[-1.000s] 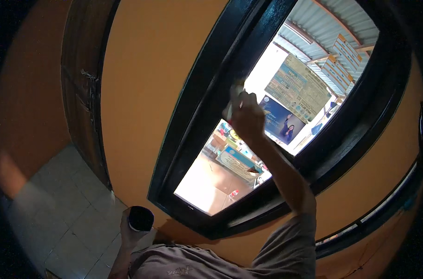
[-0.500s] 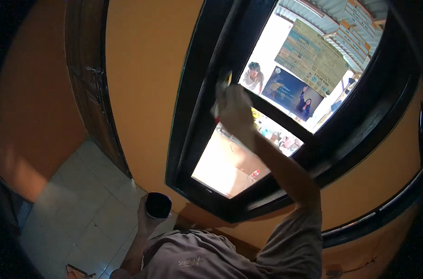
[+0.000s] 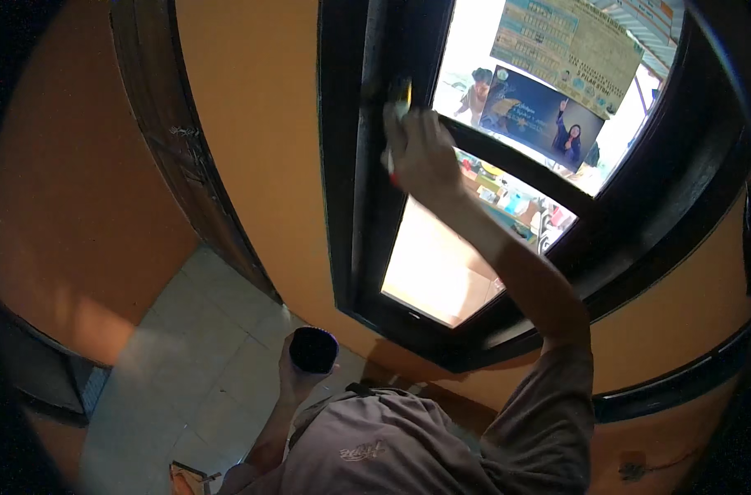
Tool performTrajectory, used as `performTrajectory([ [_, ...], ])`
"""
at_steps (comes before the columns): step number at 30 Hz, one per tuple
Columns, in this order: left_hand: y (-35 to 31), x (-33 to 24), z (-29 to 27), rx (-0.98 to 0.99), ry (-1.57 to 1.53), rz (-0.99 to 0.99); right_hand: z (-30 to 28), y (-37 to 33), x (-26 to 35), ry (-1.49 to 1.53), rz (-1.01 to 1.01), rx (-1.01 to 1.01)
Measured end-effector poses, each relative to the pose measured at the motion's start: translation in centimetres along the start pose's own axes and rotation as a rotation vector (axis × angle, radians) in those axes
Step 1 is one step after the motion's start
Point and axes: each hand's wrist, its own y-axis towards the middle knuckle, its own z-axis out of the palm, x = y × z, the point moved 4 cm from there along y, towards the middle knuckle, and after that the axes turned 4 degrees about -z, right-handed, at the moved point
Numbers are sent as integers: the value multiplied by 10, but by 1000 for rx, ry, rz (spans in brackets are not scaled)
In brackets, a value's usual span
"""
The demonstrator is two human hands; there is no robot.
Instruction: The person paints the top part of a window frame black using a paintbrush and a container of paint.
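My right hand (image 3: 426,161) is raised at the black window frame (image 3: 360,247). Its fingers are closed around a slim tool that looks like a paintbrush (image 3: 403,92), with a yellow part above the fingers and a bit of red below. The hand lies over the frame's left upright, near the end of a dark crossbar (image 3: 515,157); whether the tool touches the wood cannot be made out. Lower down, my left hand (image 3: 289,375) grips a round dark cup (image 3: 314,351) from its left side, mouth upward. The inside looks black, and its contents are too dark to tell.
An orange wall (image 3: 251,148) borders the frame, with a dark wooden door (image 3: 157,107) farther left. Pale tiles cover the floor (image 3: 202,330). Posters (image 3: 540,115) show through the window, and another person (image 3: 476,95) is beyond it. A small orange-brown object (image 3: 190,478) lies at bottom left.
The view has shifted, so the window and the cup appear farther right. My right hand stays by the left upright with the tool; my left hand still holds the cup.
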Motion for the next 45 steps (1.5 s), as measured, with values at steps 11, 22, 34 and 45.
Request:
performTrajectory([
  [11,-11,-6,6,-111,301,35,-41,5,-22,302,163,-41],
  [22,0,-11,58,-29,446,245,15,-79,59,372,98,224],
  [34,-9,-2,31,-83,292,84,9,-40,19,277,331,-126],
  [45,-58,-14,-28,-30,287,125,4,-47,50,443,515,-280],
])
